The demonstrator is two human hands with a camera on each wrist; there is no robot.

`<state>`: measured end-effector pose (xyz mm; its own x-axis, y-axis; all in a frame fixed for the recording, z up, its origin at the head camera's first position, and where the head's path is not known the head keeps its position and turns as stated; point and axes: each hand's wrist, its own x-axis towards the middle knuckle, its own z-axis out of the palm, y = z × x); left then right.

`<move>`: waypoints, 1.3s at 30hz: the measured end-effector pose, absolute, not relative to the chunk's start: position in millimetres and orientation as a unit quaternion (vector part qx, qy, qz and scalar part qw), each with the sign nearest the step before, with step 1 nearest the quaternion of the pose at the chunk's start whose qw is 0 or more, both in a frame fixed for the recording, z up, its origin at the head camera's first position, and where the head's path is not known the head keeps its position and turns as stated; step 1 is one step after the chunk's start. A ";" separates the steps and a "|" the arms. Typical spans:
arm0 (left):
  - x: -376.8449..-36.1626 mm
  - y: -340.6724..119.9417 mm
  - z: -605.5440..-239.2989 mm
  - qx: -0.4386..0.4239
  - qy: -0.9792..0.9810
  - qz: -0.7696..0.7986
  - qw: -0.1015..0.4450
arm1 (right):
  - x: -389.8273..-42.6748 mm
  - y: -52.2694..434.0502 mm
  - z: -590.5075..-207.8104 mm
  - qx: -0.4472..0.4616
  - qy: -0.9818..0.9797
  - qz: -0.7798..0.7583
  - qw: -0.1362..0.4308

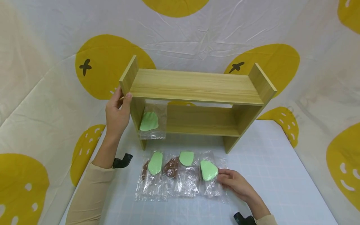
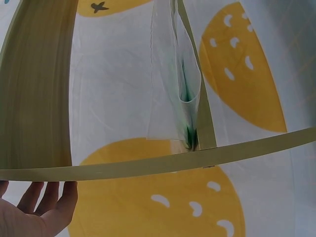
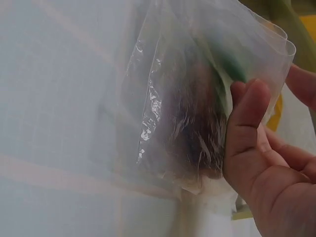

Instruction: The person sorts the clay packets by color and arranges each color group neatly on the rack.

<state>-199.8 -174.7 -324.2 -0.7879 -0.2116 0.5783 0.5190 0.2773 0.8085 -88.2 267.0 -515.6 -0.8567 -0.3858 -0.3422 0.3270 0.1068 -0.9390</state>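
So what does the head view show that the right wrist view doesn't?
Only the head view shows the wooden shelf, the left hand gripping its left end, a clear packet standing inside the shelf, and two more packets lying in the row on the table. Only the right wrist view shows the brown, fuzzy contents inside the bag up close. Both show the right hand pinching the rightmost packet.
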 end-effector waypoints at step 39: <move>-200.9 -175.1 -324.6 -0.101 -0.737 -0.593 0.308 | -84.1 267.6 -504.8 -0.081 0.544 -0.772 0.317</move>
<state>-200.9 -175.1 -324.6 -0.7902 -0.2155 0.5737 0.5140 0.2769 0.8119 -84.1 267.6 -504.8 -0.7854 -0.5783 -0.2207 0.4025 -0.2063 -0.8919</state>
